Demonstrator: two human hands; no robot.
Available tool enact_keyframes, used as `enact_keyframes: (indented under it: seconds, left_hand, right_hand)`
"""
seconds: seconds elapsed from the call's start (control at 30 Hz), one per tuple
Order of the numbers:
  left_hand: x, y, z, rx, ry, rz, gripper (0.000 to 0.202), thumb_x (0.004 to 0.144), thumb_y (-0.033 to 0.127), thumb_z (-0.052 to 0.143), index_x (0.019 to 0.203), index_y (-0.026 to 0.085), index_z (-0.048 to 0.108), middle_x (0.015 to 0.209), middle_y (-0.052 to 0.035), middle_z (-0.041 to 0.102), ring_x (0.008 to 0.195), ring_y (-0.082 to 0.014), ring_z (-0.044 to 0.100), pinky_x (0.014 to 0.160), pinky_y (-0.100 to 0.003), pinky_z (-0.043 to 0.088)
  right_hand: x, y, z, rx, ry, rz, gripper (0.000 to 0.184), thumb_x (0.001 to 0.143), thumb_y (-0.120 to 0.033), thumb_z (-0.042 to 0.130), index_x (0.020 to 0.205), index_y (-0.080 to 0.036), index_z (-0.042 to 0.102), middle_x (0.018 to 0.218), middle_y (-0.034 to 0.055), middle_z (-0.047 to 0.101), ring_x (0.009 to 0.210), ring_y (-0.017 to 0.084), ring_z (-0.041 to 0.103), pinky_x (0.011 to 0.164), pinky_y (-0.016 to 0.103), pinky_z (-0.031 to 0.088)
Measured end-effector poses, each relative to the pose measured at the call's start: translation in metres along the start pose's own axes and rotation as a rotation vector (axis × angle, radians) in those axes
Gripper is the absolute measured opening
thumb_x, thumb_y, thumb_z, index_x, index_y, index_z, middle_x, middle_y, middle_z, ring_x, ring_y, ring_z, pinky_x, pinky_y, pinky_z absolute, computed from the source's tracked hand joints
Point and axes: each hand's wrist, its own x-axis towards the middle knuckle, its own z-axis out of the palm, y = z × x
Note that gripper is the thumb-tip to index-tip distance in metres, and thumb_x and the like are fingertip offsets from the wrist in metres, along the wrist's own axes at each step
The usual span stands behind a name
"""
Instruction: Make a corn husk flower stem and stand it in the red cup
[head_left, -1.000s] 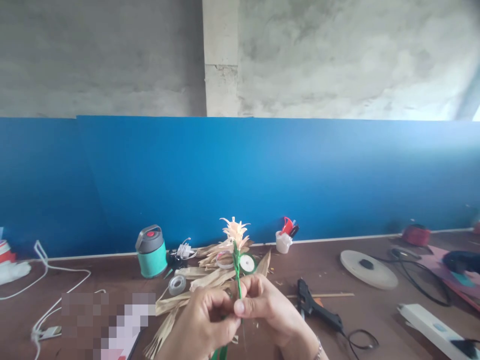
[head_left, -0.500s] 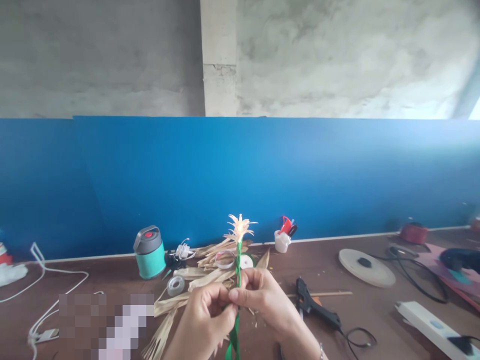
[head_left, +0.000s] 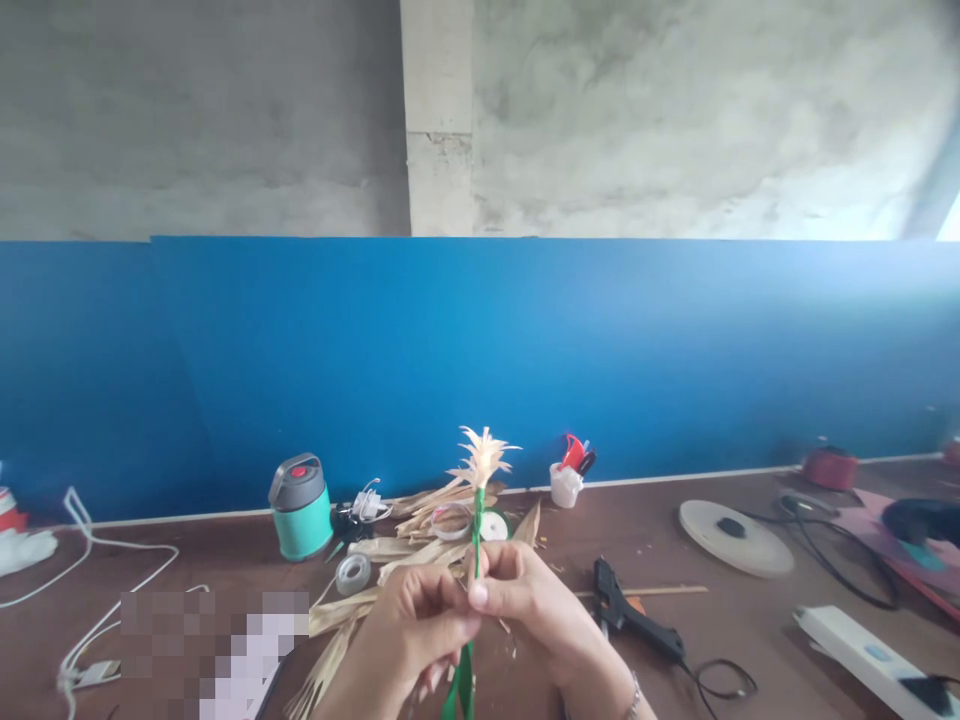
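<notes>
A handmade flower (head_left: 484, 458) with pale, pointed husk petals stands upright between my hands. Its stem (head_left: 478, 515) is wrapped in green ribbon. My right hand (head_left: 525, 595) pinches the stem between thumb and fingers, a little below the petals. Close beside it, my left hand (head_left: 424, 625) has its thumb and fingers pressed together on the green ribbon (head_left: 461, 685), whose loose end hangs down below the hands. The fingers hide the stem's lower part.
Dried corn husks (head_left: 330, 665) and a tape roll (head_left: 352, 573) lie left of my hands. At the right are a black glue gun (head_left: 634, 615), a round lid (head_left: 735, 538) and a power strip (head_left: 862, 655). A turquoise flask (head_left: 301, 520) and a white cup (head_left: 565, 487) stand behind.
The flower has turned and tipped slightly to the right. My left thumb has shifted a little along the stem, and the hanging ribbon has swung slightly left.
</notes>
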Motion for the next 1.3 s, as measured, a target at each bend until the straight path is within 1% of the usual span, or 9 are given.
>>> enact_keyframes:
  seconds: [0.17, 0.33, 0.5, 0.77, 0.9, 1.0, 1.1, 1.17, 1.3]
  left_hand:
    - [0.002, -0.003, -0.001, -0.131, -0.053, 0.006, 0.038, 0.059, 0.044, 0.079, 0.060, 0.014, 0.055, 0.042, 0.0066, 0.046, 0.031, 0.0000, 0.028, 0.032, -0.015, 0.017]
    - [0.003, -0.007, 0.000, -0.187, -0.097, -0.016, 0.037, 0.058, 0.040, 0.080, 0.060, 0.015, 0.054, 0.044, 0.0050, 0.053, 0.030, -0.0004, 0.033, 0.031, -0.014, 0.020]
    - [0.002, -0.010, -0.003, -0.172, -0.108, -0.030, 0.033, 0.060, 0.040, 0.079, 0.059, 0.014, 0.058, 0.047, 0.0011, 0.060, 0.031, -0.0023, 0.041, 0.031, -0.013, 0.025]
    - [0.002, -0.012, -0.010, -0.130, -0.213, -0.023, 0.028, 0.064, 0.038, 0.076, 0.063, 0.012, 0.065, 0.054, -0.0026, 0.066, 0.031, -0.0026, 0.045, 0.029, -0.012, 0.026]
    - [-0.002, -0.008, -0.008, -0.048, -0.149, -0.007, 0.026, 0.062, 0.034, 0.077, 0.063, 0.013, 0.061, 0.052, 0.0000, 0.064, 0.030, -0.0009, 0.041, 0.030, -0.012, 0.025]
    - [-0.006, 0.000, -0.004, 0.117, -0.082, 0.031, 0.022, 0.066, 0.030, 0.072, 0.061, 0.013, 0.058, 0.056, 0.0000, 0.063, 0.034, -0.0021, 0.044, 0.034, -0.014, 0.032]
    - [-0.007, 0.005, 0.000, 0.224, -0.029, 0.027, 0.020, 0.069, 0.026, 0.067, 0.061, 0.016, 0.053, 0.046, 0.0058, 0.052, 0.032, -0.0026, 0.041, 0.033, -0.014, 0.029]
    - [-0.007, 0.005, 0.001, 0.194, -0.027, -0.005, 0.021, 0.069, 0.028, 0.066, 0.061, 0.017, 0.050, 0.042, 0.0080, 0.048, 0.029, -0.0018, 0.035, 0.030, -0.013, 0.024]
    - [-0.004, 0.001, -0.001, 0.104, -0.029, -0.016, 0.027, 0.068, 0.036, 0.067, 0.060, 0.017, 0.051, 0.046, 0.0047, 0.055, 0.028, -0.0013, 0.034, 0.028, -0.013, 0.021]
  right_hand:
    - [-0.001, 0.000, -0.003, 0.120, -0.108, 0.014, 0.022, 0.066, -0.025, 0.081, 0.077, -0.009, 0.071, 0.076, 0.0050, 0.067, 0.065, 0.013, 0.061, 0.063, 0.025, 0.044]
    - [-0.001, 0.003, -0.003, 0.109, -0.046, -0.014, 0.018, 0.062, -0.020, 0.083, 0.060, -0.011, 0.067, 0.060, 0.0010, 0.065, 0.053, 0.010, 0.058, 0.054, 0.022, 0.042]
    - [-0.002, 0.002, 0.000, 0.072, -0.007, -0.015, 0.026, 0.059, -0.022, 0.084, 0.057, -0.012, 0.060, 0.055, 0.0010, 0.064, 0.047, 0.010, 0.057, 0.047, 0.020, 0.040]
    - [-0.003, 0.004, 0.002, 0.167, -0.137, 0.044, 0.029, 0.064, -0.025, 0.081, 0.058, -0.013, 0.055, 0.051, -0.0022, 0.058, 0.045, 0.014, 0.060, 0.044, 0.023, 0.046]
    - [-0.003, 0.005, 0.003, 0.190, -0.147, 0.033, 0.030, 0.064, -0.025, 0.081, 0.057, -0.013, 0.054, 0.054, -0.0023, 0.056, 0.046, 0.012, 0.058, 0.046, 0.024, 0.045]
    - [-0.003, 0.004, 0.002, 0.147, -0.080, 0.048, 0.030, 0.061, -0.025, 0.083, 0.057, -0.012, 0.057, 0.053, -0.0006, 0.059, 0.046, 0.011, 0.056, 0.046, 0.022, 0.040]
    - [-0.004, 0.003, 0.000, 0.099, 0.008, 0.069, 0.033, 0.055, -0.025, 0.087, 0.055, -0.011, 0.057, 0.050, -0.0016, 0.057, 0.044, 0.007, 0.049, 0.045, 0.019, 0.032]
    - [-0.004, 0.002, 0.000, 0.070, 0.049, 0.061, 0.034, 0.053, -0.026, 0.088, 0.054, -0.011, 0.057, 0.049, -0.0019, 0.057, 0.045, 0.006, 0.048, 0.046, 0.019, 0.031]
    - [-0.005, 0.000, 0.004, 0.045, 0.075, 0.019, 0.034, 0.056, -0.028, 0.086, 0.057, -0.012, 0.056, 0.053, 0.0008, 0.061, 0.049, 0.010, 0.055, 0.048, 0.021, 0.036]
